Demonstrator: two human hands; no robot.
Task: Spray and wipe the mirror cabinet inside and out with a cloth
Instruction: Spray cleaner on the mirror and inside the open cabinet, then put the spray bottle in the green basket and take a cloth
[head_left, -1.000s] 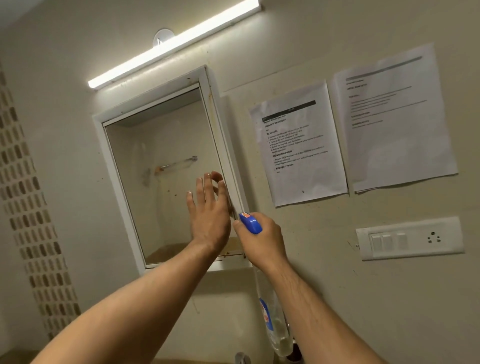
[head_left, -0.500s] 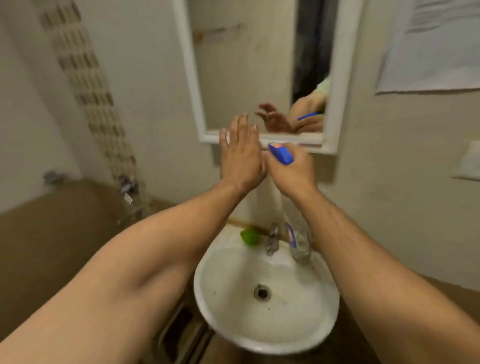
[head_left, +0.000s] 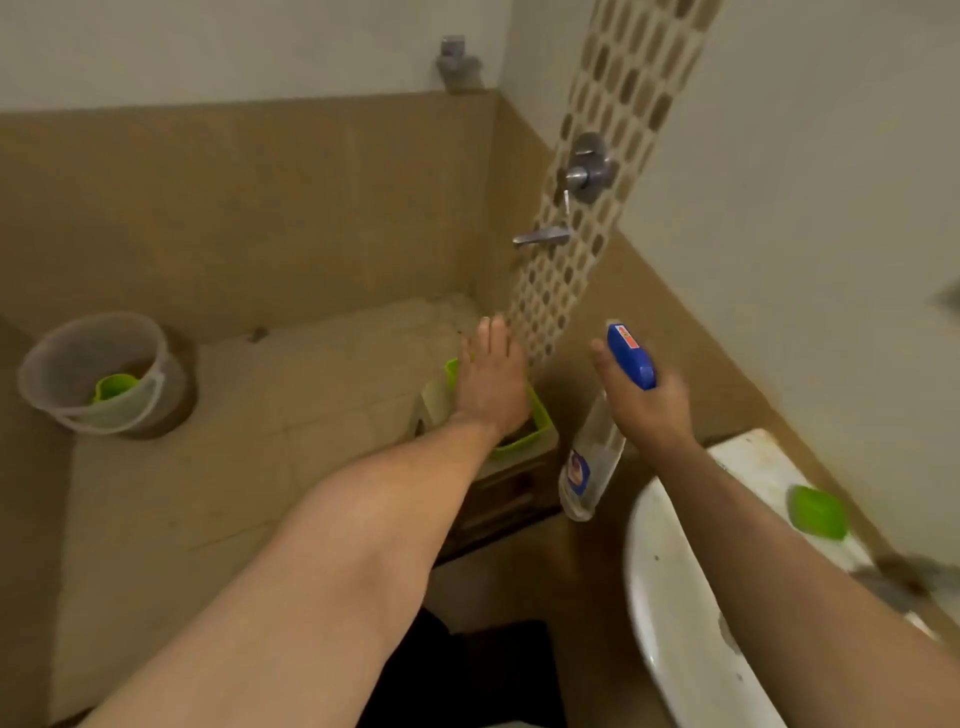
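Note:
My right hand (head_left: 641, 402) grips a clear spray bottle (head_left: 589, 462) with a blue trigger head (head_left: 630, 355), hanging down beside the basin. My left hand (head_left: 491, 384) reaches out with straight fingers, holding nothing, above a green tub (head_left: 535, 431) on a low stand. The mirror cabinet is out of view. I see no cloth.
A white wash basin (head_left: 670, 597) sits at the lower right with a green soap dish (head_left: 817, 512) on its rim. A clear bucket (head_left: 93, 374) with a green mug stands on the floor at left. Shower taps (head_left: 587, 171) stick out of the patterned tile strip.
The view has swung down and left from the mirror cabinet to the shower floor. My left hand left the cabinet and now reaches toward the green tub. My right hand kept the spray bottle.

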